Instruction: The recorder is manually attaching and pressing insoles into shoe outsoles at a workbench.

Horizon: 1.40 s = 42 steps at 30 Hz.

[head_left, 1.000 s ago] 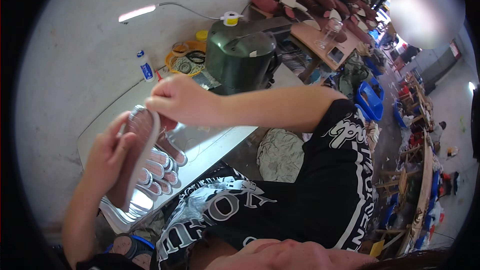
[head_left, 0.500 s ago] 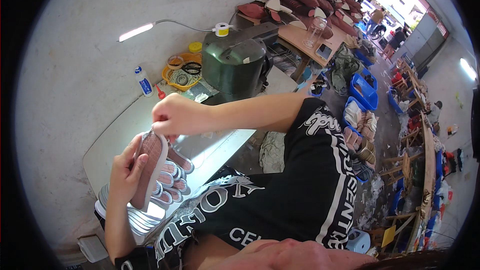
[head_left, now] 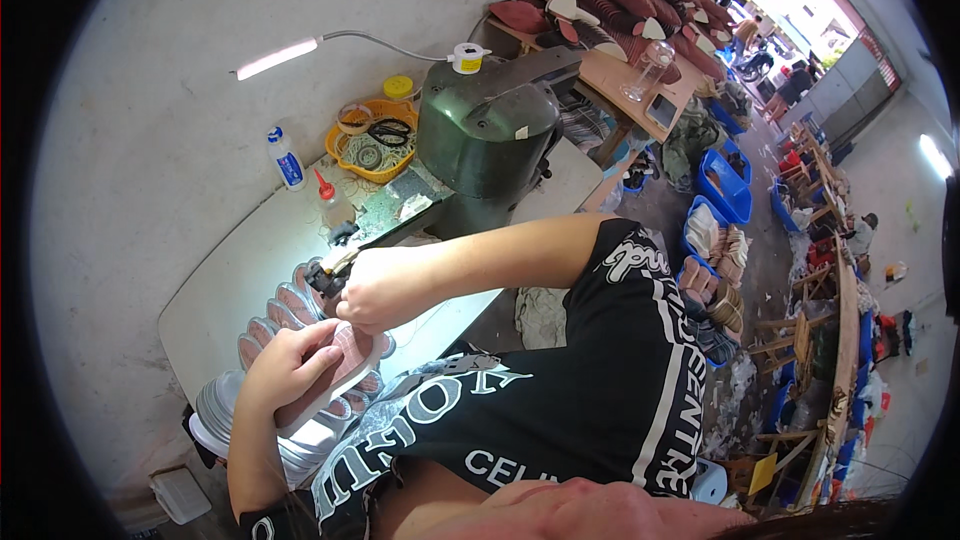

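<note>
My left hand point(head_left: 283, 368) is closed round a slipper sole point(head_left: 352, 350) with a pinkish-brown woven top and pale edge, thumb on its upper face. At the sole's far end my right hand point(head_left: 378, 288) is closed, knuckles up; whatever its fingers pinch is hidden. It is beside the dark needle end point(head_left: 325, 275) of a green sewing machine point(head_left: 485, 135). Several similar pieces with pale rims point(head_left: 283, 308) lie in overlapping rows beyond and under my hands. A stack of white-edged soles point(head_left: 218, 405) lies by my left forearm.
On the white table point(head_left: 205, 305) stand a blue-and-white bottle point(head_left: 286, 160), a red-tipped bottle point(head_left: 334, 204) and a yellow basket point(head_left: 375, 176) with scissors and tape rolls. A bendy lamp point(head_left: 280, 58) shines above. Blue bins point(head_left: 728, 188) line the floor to the right; people are near the doorway.
The sole has tilted down and moved nearer the machine with my left hand. My right hand has moved right and down, uncovering the needle end and the red-tipped bottle. The view has shifted slightly.
</note>
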Each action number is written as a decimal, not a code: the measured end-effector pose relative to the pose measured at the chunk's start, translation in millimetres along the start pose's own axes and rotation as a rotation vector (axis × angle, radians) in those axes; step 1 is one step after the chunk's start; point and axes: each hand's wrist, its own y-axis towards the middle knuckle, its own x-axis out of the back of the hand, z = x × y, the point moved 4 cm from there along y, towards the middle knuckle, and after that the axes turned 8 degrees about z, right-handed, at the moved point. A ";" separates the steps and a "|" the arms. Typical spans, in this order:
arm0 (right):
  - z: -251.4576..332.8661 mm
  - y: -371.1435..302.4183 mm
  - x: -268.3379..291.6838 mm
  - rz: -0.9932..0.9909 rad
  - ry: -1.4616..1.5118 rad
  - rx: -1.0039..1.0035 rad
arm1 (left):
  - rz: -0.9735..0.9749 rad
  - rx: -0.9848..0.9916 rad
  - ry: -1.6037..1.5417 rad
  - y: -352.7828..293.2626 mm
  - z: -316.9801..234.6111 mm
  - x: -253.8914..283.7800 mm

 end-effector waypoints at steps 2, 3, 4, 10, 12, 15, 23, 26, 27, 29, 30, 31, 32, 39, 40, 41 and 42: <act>-10.6 -4.2 -13.4 -0.132 0.105 -0.021 | -0.007 -0.008 -0.064 4.3 8.4 -0.4; -19.8 -6.6 -13.2 -0.334 0.390 -0.103 | -0.127 -0.085 -0.075 -1.7 14.4 -1.7; -26.7 -9.3 -14.9 -0.529 0.688 -0.193 | -0.139 -0.092 -0.074 -1.7 5.3 2.6; 7.0 -9.8 -93.7 -0.204 1.966 -0.339 | -0.104 -0.205 0.226 30.2 2.0 24.4; 13.2 -2.9 -114.1 -0.408 2.057 -0.380 | -0.010 -0.107 0.388 41.3 10.7 28.9; 10.0 9.2 -115.8 -0.599 2.116 -0.417 | -0.056 -0.023 0.533 51.7 29.0 46.2; 2.8 56.1 -110.7 -0.937 2.280 -0.452 | 0.034 -0.001 0.383 94.3 70.3 91.1; -3.0 61.0 -104.1 -1.007 2.306 -0.468 | 0.076 0.024 0.238 105.1 82.7 96.2; -2.8 60.3 -102.3 -1.039 2.323 -0.484 | 0.117 0.034 0.190 108.1 84.4 95.3; -4.0 60.2 -98.9 -1.033 2.339 -0.485 | 0.154 0.050 0.133 109.6 85.4 95.2; -4.5 59.7 -99.1 -1.042 2.351 -0.488 | 0.150 0.073 0.175 109.6 85.3 95.1; -6.1 59.1 -100.0 -1.039 2.359 -0.498 | 0.145 0.096 0.218 108.8 84.5 95.0; -7.8 58.2 -100.7 -1.019 2.373 -0.497 | 0.150 0.101 0.209 107.4 82.4 94.2; -17.0 51.2 -100.5 -0.904 2.405 -0.511 | 0.126 0.254 0.264 100.0 78.9 91.7; -17.3 51.0 -101.7 -0.881 2.419 -0.498 | 0.131 0.266 0.225 98.4 80.3 90.4; -18.3 49.7 -102.5 -0.884 2.411 -0.479 | 0.129 0.271 0.226 96.4 78.7 89.2; -19.7 48.2 -103.8 -0.881 2.414 -0.477 | 0.126 0.296 0.217 95.2 76.4 87.2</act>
